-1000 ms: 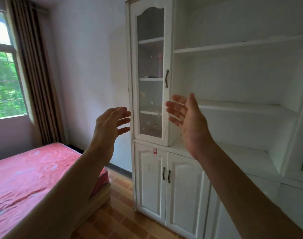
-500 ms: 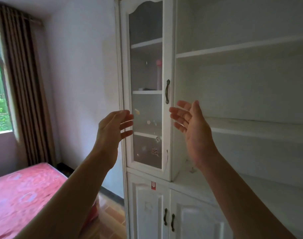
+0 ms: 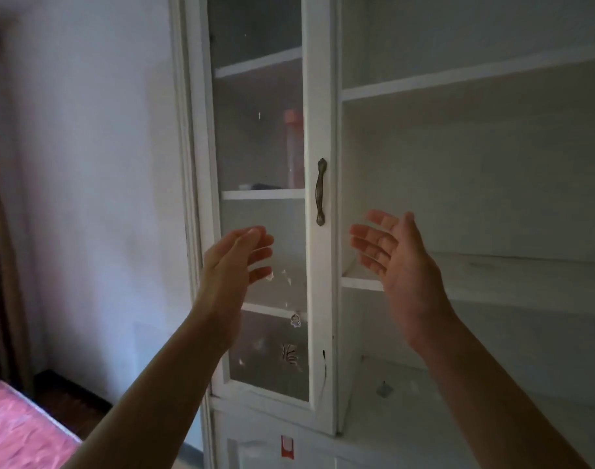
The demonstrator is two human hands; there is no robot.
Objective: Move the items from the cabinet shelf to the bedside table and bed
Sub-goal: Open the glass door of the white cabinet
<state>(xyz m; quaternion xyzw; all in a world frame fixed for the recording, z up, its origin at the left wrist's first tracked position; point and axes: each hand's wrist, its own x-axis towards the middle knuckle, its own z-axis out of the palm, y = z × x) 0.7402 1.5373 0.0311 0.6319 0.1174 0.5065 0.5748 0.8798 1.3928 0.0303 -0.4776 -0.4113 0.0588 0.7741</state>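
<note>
Both hands are raised in front of the white cabinet (image 3: 323,96). The left hand (image 3: 233,265) is held with fingers straight and loosely spread, palm turned to the right; nothing is held. The right hand (image 3: 396,265) is likewise held with fingers extended and spread, palm turned to the left; nothing is held. The 2 hands are kept apart, with the white frame of the glass door (image 3: 262,130) seen between them. Whether the left fingertips touch the glass cannot be told. The door handle (image 3: 320,191) is located just above the gap between the hands.

Behind the glass, on 1 inner shelf, a tall bottle (image 3: 293,147) with a pink cap is seen upright at the right side of the compartment. A dark flat item (image 3: 263,186) is noted just beside it on the same shelf; its detail is too dim to resolve. Small stickers (image 3: 294,320) are seen lower on the glass. A corner of the bed (image 3: 15,431), covered in pink, is recorded at lower left.
</note>
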